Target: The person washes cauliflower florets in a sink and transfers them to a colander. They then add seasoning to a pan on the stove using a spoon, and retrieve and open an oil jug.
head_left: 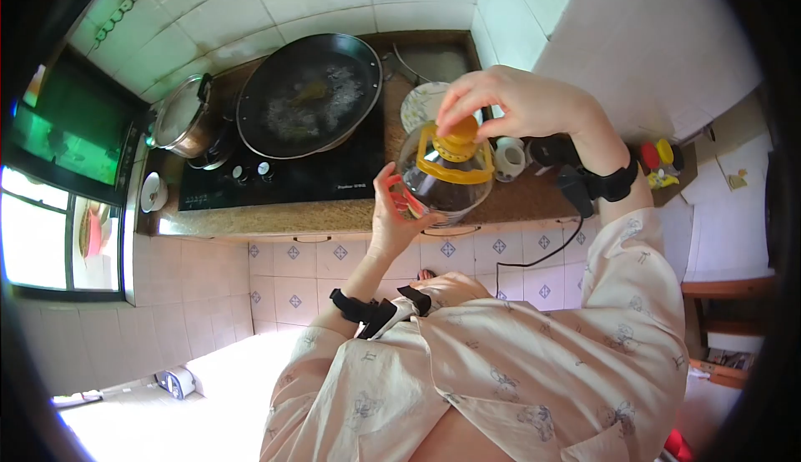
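Observation:
A large clear oil bottle with a yellow handle and yellow cap stands at the counter's front edge, before my body. My left hand is wrapped round the bottle's lower left side, near its red label. From above, my right hand grips the yellow cap between thumb and fingers. Behind the bottle, partly covered by it, lies a plate with a leaf pattern. To the left, a black wok sits on the stove, with a shiny, wet-looking patch and something brownish in its middle.
A lidded steel pot stands left of the wok on the black stove. Right of the bottle are a white holder and a dark object. Jars with red and yellow lids stand farther right. A window is at the left.

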Motion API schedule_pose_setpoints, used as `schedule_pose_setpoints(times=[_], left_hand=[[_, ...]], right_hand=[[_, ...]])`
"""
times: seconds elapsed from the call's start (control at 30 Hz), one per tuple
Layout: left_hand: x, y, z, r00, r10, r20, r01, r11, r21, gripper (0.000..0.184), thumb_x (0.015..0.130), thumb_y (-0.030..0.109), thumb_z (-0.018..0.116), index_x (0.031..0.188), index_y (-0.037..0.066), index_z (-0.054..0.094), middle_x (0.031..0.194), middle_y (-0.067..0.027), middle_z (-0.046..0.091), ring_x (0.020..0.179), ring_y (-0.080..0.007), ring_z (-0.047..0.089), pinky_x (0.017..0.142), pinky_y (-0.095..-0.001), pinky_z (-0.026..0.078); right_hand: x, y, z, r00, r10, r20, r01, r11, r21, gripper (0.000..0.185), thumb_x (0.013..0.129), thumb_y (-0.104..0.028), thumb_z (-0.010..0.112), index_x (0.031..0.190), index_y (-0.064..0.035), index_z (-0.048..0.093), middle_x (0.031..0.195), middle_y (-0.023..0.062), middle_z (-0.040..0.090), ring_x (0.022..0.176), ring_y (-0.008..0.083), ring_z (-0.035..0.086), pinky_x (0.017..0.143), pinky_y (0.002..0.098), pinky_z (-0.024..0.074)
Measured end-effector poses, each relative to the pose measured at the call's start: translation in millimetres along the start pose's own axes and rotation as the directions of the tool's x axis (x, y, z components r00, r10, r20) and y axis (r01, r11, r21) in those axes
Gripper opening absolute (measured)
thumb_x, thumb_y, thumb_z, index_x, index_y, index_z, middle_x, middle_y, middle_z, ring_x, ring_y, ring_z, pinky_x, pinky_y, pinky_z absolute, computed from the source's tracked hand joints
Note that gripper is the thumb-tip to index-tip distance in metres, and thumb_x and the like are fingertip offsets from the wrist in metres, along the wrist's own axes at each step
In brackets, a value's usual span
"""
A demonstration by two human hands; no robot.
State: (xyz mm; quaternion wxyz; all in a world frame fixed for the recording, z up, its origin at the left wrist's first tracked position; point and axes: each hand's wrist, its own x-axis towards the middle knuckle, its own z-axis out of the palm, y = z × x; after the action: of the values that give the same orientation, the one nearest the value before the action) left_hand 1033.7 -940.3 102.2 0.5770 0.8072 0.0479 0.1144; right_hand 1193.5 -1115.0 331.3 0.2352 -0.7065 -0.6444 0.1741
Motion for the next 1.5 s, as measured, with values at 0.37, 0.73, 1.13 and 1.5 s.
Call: schedule_pose_setpoints(times=[0.37,0.73,1.13,1.5], left_hand=[[-0.6,-3.0,-0.3,1.0,-0.002,-0.028,0.001,1.0,-0.027,0.117,0.051,0.023,0.093,0.141,0.009,0.02,0.121,-0.0135,0.047,0.085,-0.0161,0.058,0.076,-0.031,0.053],[-0.9,0.5,0.0,0.999,0.008,-0.045,-0.009,1.0,-0.027,0.118,0.049,0.027,0.094,0.14,0.007,0.022,0.119,-0.0123,0.049,0.083,-0.016,0.057,0.074,-0.0308,0.052],[-1.3,-1.6,0.4,1.0,-0.01,-0.022,0.011,1.0,0.011,0.116,0.054,0.025,0.093,0.142,0.01,0.019,0.122,-0.0156,0.047,0.085,-0.0146,0.058,0.08,-0.0323,0.052],[-2.5,-2.4,0.1,0.998,0.039,-0.056,-0.038,0.999,0.011,0.115,0.054,0.027,0.093,0.141,0.01,0.02,0.119,-0.0139,0.051,0.086,-0.0139,0.058,0.08,-0.031,0.051]], right_hand=[[24.5,-3.4,-18.7,0.969,-0.015,0.246,-0.005,0.997,0.078,0.028,0.068,0.008,0.066,0.092,-0.0056,0.071,0.101,0.0069,0.066,0.096,0.0229,0.062,0.085,0.0327,0.0503],[20.4,-26.0,-1.9,0.967,0.239,0.085,-0.203,0.929,-0.31,0.034,0.071,-0.026,0.076,0.083,0.0035,0.064,0.076,0.017,0.063,0.071,0.0312,0.063,0.066,0.0367,0.0524],[13.9,-31.3,49.0,0.881,0.272,-0.387,-0.429,0.805,-0.409,0.037,0.081,-0.028,0.067,0.08,0.0087,0.062,0.07,0.0226,0.062,0.068,0.0374,0.064,0.063,0.0395,0.052],[14.6,-30.0,57.9,0.821,0.341,-0.459,-0.541,0.72,-0.434,0.044,0.081,-0.039,0.067,0.071,0.0038,0.064,0.068,0.0169,0.063,0.063,0.032,0.064,0.058,0.0377,0.0515]])
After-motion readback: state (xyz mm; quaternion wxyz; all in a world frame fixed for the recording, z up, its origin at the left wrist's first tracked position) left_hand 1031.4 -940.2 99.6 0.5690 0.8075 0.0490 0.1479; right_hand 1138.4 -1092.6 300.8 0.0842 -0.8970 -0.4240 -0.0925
